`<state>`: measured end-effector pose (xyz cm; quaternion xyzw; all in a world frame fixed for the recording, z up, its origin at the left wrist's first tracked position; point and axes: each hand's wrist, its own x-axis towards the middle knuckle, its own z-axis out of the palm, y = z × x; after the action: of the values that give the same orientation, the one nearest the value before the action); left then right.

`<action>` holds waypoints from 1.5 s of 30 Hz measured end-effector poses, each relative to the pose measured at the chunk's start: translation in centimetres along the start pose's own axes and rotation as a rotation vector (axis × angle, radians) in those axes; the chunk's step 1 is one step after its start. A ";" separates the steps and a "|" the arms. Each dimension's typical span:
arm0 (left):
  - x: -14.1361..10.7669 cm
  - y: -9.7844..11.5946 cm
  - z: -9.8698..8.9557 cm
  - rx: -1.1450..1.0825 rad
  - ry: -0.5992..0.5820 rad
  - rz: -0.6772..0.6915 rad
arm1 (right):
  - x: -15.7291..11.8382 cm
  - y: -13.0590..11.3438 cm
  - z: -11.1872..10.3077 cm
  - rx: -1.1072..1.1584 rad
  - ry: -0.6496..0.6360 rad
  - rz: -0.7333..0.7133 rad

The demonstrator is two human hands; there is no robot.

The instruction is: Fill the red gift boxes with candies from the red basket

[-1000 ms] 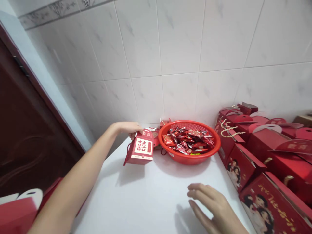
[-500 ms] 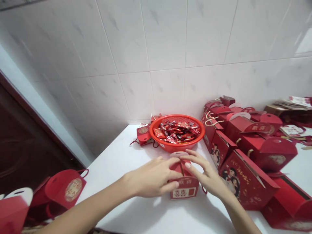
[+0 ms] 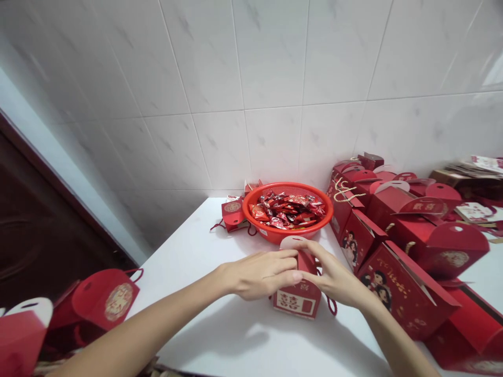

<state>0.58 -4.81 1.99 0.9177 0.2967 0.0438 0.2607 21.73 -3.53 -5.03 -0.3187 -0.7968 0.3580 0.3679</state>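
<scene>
A small red candy box (image 3: 294,305) with gold and white lettering stands upright on the white table (image 3: 204,340). My left hand (image 3: 263,275) lies against its upper left side, fingers bent together over the front and top flaps. From the right, my right hand (image 3: 334,272) grips the upper part, thumb in front and fingers reaching over the top. A pale rounded flap (image 3: 293,242) sticks up behind the fingers. Red cord shows at the box's right side. Some of the fingertips are hidden.
Behind the box stands a red plastic basket (image 3: 262,230) of wrapped sweets. A small red box (image 3: 232,214) sits left of it. Several red boxes and gift bags (image 3: 408,288) crowd the right. More red boxes (image 3: 104,301) are at the lower left. A tiled wall (image 3: 271,141) rises behind.
Both hands have closed in on the top of the box. The right thumb has come round to its front, and the upper flaps stand closer together. The box has turned slightly.
</scene>
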 end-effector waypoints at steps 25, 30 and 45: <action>-0.9 -1.2 -0.3 0.528 0.229 -0.170 | -0.4 -0.2 -1.8 0.211 -0.129 0.234; -2.3 -0.9 -0.9 0.454 0.148 -0.266 | -1.1 0.5 -2.3 0.039 -0.191 0.171; -3.4 -2.0 -0.4 0.105 -0.097 -0.317 | -1.0 0.7 -1.1 -0.007 -0.295 0.094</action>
<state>-3.37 -5.20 1.64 0.8728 0.4265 -0.0580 0.2300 23.33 -3.56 -5.49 -0.3009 -0.8276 0.4152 0.2285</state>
